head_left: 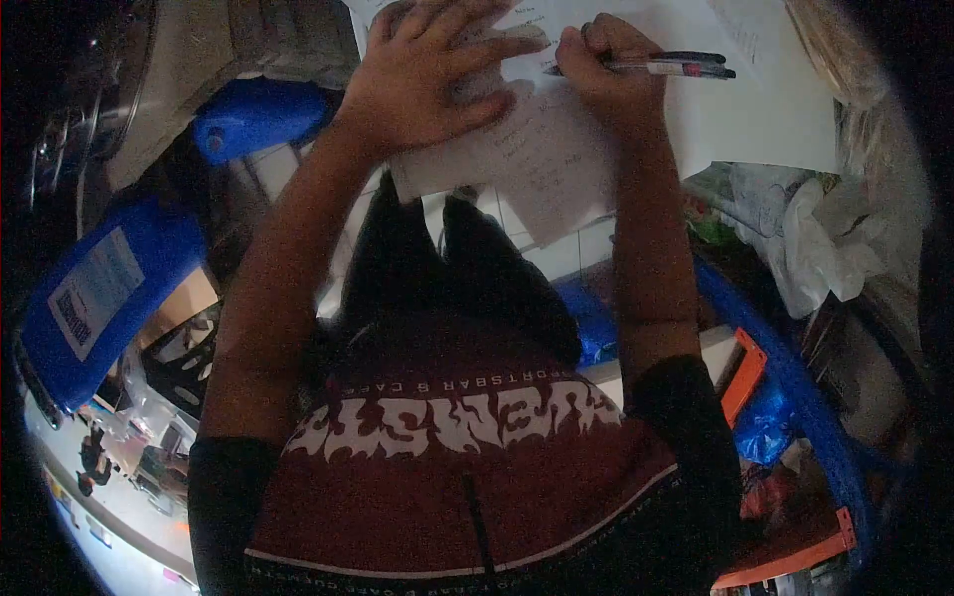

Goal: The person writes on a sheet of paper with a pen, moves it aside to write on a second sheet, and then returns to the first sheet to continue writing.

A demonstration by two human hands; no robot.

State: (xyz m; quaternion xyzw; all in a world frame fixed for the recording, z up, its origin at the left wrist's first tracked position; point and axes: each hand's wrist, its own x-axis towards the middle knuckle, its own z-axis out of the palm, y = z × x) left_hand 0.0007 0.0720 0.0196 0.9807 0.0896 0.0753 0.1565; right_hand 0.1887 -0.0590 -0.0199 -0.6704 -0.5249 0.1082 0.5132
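Note:
My left hand [417, 89] lies spread over sheets of paper [542, 154] that carry handwritten lines, with its fingers apart near the writing. A few fingers run up to the top edge of the view. My right hand [621, 84] is closed round a pen [686, 70], whose dark tip points left at the page, close to my left fingertips. The pen's back end, with a pale and red label, sticks out to the right, and a second slim dark shape lies along it. White paper [765, 119] extends to the right of my right hand.
Blue containers [124, 293] stand at the left, one with a white label. Crumpled clear plastic bags [815, 243] are at the right. Below them are an orange shelf beam [745, 377] and a blue plastic bag [765, 427]. Far lower left, a person [94, 462] shows small.

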